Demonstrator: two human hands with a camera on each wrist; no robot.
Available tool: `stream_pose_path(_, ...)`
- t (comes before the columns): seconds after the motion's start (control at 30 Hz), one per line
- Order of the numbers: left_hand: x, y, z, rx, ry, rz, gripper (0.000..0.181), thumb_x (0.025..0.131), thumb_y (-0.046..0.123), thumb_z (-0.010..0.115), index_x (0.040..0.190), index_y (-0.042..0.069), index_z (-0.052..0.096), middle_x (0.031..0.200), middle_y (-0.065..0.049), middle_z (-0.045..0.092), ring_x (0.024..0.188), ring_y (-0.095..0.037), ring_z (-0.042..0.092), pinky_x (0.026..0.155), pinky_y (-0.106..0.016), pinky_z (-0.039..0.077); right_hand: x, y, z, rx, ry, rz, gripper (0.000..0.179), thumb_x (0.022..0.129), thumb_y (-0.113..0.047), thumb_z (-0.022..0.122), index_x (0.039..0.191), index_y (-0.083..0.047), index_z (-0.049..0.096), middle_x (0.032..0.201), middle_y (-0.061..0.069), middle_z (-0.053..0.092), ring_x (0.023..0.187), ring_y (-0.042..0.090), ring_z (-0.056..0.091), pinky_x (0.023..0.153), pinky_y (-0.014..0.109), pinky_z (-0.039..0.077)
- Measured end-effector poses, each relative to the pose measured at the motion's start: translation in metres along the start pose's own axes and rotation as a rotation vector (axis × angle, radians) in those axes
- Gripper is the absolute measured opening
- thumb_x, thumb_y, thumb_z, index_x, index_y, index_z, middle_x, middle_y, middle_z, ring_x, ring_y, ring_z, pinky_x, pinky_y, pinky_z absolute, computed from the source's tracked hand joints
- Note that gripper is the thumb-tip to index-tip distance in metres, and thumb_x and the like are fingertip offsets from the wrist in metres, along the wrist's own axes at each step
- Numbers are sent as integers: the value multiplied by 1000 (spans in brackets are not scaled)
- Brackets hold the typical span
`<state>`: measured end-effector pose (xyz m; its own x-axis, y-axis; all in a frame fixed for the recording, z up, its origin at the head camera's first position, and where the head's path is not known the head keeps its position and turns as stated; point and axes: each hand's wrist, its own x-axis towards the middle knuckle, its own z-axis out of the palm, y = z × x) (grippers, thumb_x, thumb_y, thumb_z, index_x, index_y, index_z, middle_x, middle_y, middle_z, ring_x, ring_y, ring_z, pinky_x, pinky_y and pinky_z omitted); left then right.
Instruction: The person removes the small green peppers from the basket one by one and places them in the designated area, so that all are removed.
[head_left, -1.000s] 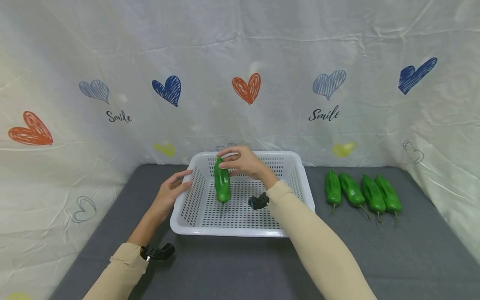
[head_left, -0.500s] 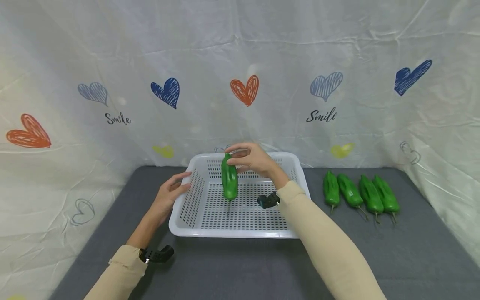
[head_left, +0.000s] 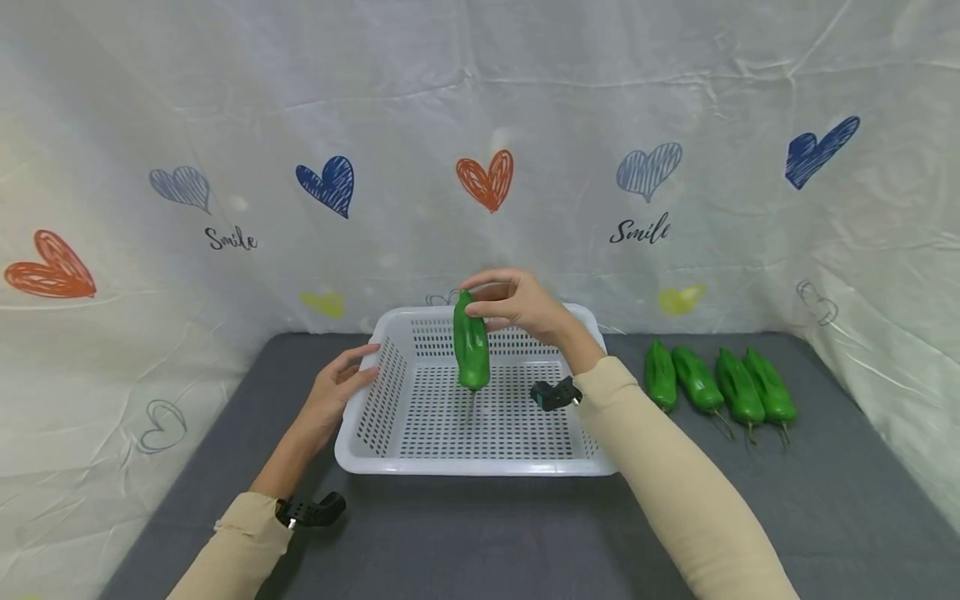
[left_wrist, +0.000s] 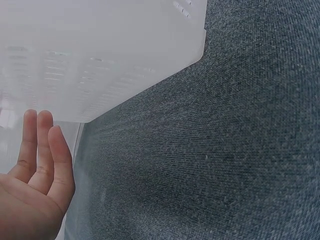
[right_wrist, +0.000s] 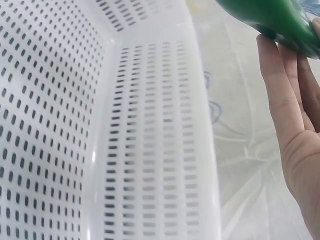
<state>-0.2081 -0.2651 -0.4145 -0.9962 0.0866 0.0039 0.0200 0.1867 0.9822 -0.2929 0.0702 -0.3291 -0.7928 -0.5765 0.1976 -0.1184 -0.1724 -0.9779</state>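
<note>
A green pepper (head_left: pixel 472 346) hangs over the white perforated basket (head_left: pixel 474 466), its thin stem pointing down. My right hand (head_left: pixel 517 304) pinches it near the upper end between thumb and fingers. In the right wrist view, part of the pepper (right_wrist: pixel 280 20) shows at the top, above the fingertips of my right hand (right_wrist: pixel 295 100). At the basket's left side, my left hand (head_left: pixel 333 387) touches the rim with extended fingers. The left wrist view has my left hand (left_wrist: pixel 42 185) beside the basket's outer wall (left_wrist: pixel 110 50), several fingers fairly straight; the thumb is out of sight there.
Several more green peppers (head_left: pixel 738 390) lie in a row on the grey cloth (head_left: pixel 487 533), right of the basket. A white curtain (head_left: pixel 405 100) printed with hearts rises behind the table. Dark wrist cameras sit on both wrists.
My right hand has lifted the pepper up from low in the basket and carried it a little to the right. My left hand stays at the rim.
</note>
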Motion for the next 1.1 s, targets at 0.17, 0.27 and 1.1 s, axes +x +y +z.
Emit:
stream_pose_path(0.17, 0, 1, 0, 2, -2, 2, 56, 102, 28, 65, 153, 13, 45, 138, -24, 52, 99, -23, 66, 76, -35, 57, -8, -9, -7, -33, 10, -22, 38, 92, 5, 72, 129, 5, 65, 118, 24, 66, 105, 37, 67, 82, 54, 56)
stream_pose_path(0.27, -1, 1, 0, -2, -1, 0, 56, 102, 29, 66, 153, 14, 45, 139, -24, 51, 99, -23, 66, 76, -36, 57, -12, -14, -12, -36, 12, -33, 41, 92, 7, 71, 131, 9, 61, 117, 24, 67, 103, 36, 68, 81, 55, 56)
stream_pose_path(1.1, -2, 2, 1, 6, -5, 0, 57, 103, 29, 64, 154, 14, 43, 137, -24, 53, 97, -22, 67, 76, -35, 57, -70, -46, -79, -144, 77, -128, 35, 94, 6, 69, 128, -3, 68, 113, 16, 71, 102, 28, 69, 83, 50, 56)
